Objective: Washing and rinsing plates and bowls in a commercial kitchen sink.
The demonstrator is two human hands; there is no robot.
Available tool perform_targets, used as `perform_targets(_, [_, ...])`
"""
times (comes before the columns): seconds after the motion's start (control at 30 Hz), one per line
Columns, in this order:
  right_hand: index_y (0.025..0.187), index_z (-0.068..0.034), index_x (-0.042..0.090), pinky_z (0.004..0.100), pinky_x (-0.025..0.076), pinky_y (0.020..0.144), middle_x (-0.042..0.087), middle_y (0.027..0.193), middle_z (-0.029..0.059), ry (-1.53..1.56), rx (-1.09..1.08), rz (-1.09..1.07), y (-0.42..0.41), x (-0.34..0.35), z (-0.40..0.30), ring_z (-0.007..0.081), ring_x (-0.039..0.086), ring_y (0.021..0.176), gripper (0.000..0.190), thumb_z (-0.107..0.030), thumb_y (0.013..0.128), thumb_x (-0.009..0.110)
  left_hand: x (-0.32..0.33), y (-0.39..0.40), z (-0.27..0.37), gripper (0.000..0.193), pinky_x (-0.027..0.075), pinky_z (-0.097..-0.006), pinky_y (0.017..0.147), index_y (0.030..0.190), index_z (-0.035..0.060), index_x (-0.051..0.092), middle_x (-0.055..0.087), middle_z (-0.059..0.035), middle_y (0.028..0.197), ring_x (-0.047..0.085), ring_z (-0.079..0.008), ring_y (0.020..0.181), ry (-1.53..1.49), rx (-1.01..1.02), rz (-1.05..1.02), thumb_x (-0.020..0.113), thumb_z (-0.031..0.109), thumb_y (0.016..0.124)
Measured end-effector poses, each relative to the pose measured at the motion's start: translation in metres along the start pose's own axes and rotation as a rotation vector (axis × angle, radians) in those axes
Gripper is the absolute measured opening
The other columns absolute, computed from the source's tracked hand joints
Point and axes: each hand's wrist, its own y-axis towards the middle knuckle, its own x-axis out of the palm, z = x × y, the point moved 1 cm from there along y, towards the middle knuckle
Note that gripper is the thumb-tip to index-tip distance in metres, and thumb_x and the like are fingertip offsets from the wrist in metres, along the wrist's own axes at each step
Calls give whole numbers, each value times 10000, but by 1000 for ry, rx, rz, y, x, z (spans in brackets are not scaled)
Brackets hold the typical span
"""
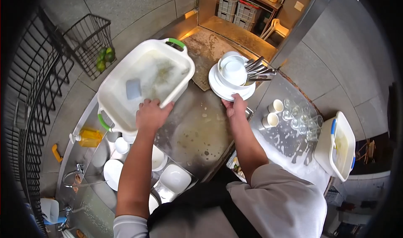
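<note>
My left hand (153, 114) grips the near rim of a white plastic tub (105, 91) with green handles. Soapy water fills part of the tub, and a grey-blue block, perhaps a sponge (133, 89), sits in it. With its fingers under the plate edge, my right hand (235, 106) holds a stack of white plates (217, 86) at the near side. Nested white bowls (233, 70) top the stack, and a bundle of metal cutlery (258, 68) sticks out to the right. Whether the stack also rests on the counter cannot be told.
Below the tub, a sink holds white dishes (175, 178) beside a bottle of yellow liquid (90, 138). On the right counter stand paper cups (270, 120), several glasses (303, 117) and a blue-handled tub (324, 143). A wire basket (89, 33) holds green fruit. A pass-through sill (239, 36) lies ahead.
</note>
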Motion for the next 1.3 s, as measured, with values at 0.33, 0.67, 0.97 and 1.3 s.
perform_targets(0.33, [1439, -48, 306, 573, 690, 803, 507, 1412, 231, 82, 80, -127, -130, -66, 74, 422, 679, 1155, 584, 83, 914, 525, -4, -5, -9, 785, 453, -492, 1124, 1365, 94, 691, 607, -169, 1408, 562, -360, 1331, -70, 49, -38, 514, 734, 946])
perform_targets(0.67, [1470, -16, 411, 482, 706, 778, 623, 1315, 209, -133, 135, -317, -198, -92, 91, 376, 724, 1097, 560, 50, 930, 546, 0, -2, -14, 783, 470, -509, 1101, 1342, 87, 701, 619, -181, 1398, 571, -365, 1327, -61, 66, -63, 509, 737, 948])
perform_targets(0.97, [1173, 15, 708, 279, 637, 719, 750, 998, 108, -1179, 384, -590, -196, -121, -30, 166, 743, 865, 259, -150, 976, 741, 2, -1, -11, 749, 479, -513, 1090, 1316, 110, 717, 626, -170, 1379, 582, -368, 1307, -84, 42, -36, 523, 732, 945])
perform_targets(1.3, [1490, -116, 553, 536, 455, 1116, 558, 1456, 251, -1754, -1220, -887, 28, 22, -79, 464, 551, 1317, 649, -342, 900, 700, 5, 2, -5, 726, 506, -496, 1039, 1230, 125, 753, 674, -143, 1294, 627, -327, 1250, -28, 15, 16, 577, 750, 907])
